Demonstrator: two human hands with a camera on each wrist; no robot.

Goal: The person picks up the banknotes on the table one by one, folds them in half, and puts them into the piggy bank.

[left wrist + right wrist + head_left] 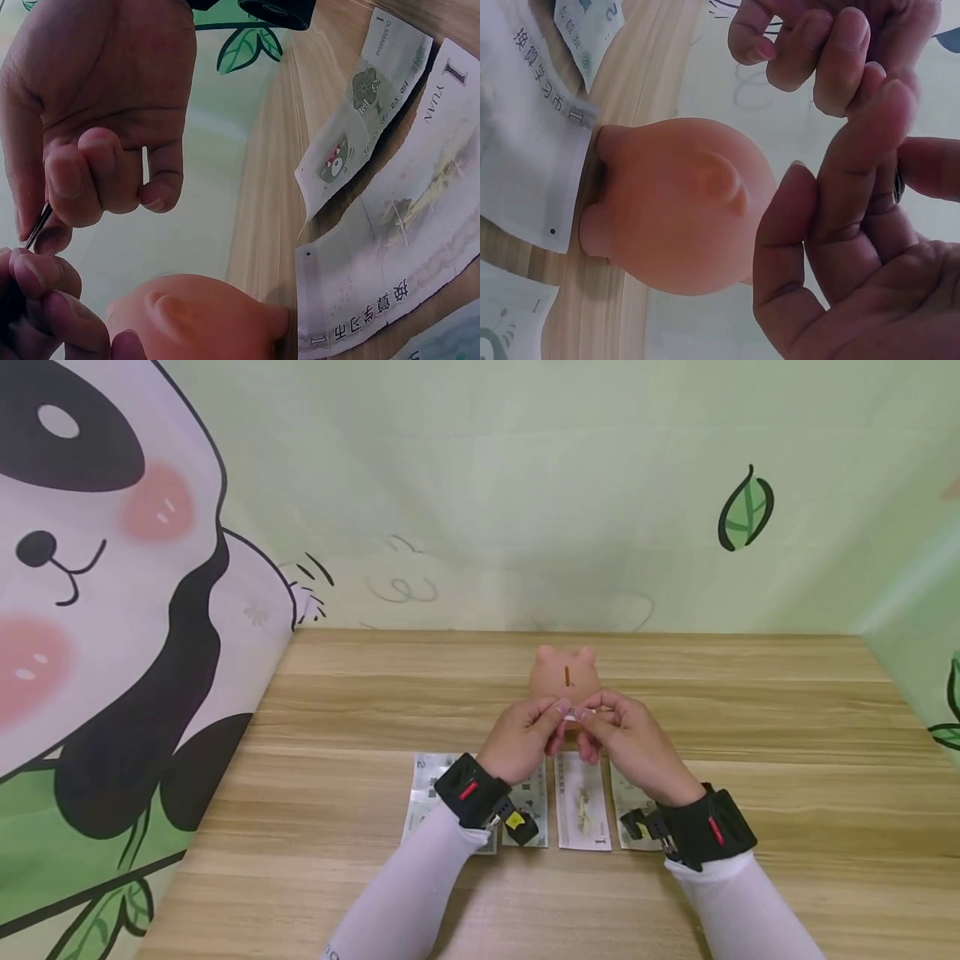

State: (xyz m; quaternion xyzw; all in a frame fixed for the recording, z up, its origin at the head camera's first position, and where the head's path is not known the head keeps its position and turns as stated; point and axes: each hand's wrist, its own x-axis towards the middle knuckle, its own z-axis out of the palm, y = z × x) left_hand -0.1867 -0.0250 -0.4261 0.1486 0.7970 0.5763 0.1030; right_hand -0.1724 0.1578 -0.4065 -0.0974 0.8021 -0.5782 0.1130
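Both hands meet above the near end of a pink piggy bank point(564, 670), whose coin slot faces up. Between their thumbs and fingers they pinch a small, pale, folded-looking piece of paper point(572, 714). My left hand point(519, 739) grips its left side and my right hand point(637, 747) its right side. Seen edge-on in the left wrist view, the paper point(37, 226) is a thin dark strip at the fingertips, its print hidden. From the right wrist view, the piggy bank point(682, 202) shows its curled tail, and my right hand point(855, 247) covers most of the paper.
Several play banknotes lie in a row below the hands, among them a 1 yuan note point(583, 806) and a green note at the left point(423, 785), partly covered by wrists. The wooden table point(337, 710) meets a pale green backdrop point(480, 485) with a panda print.
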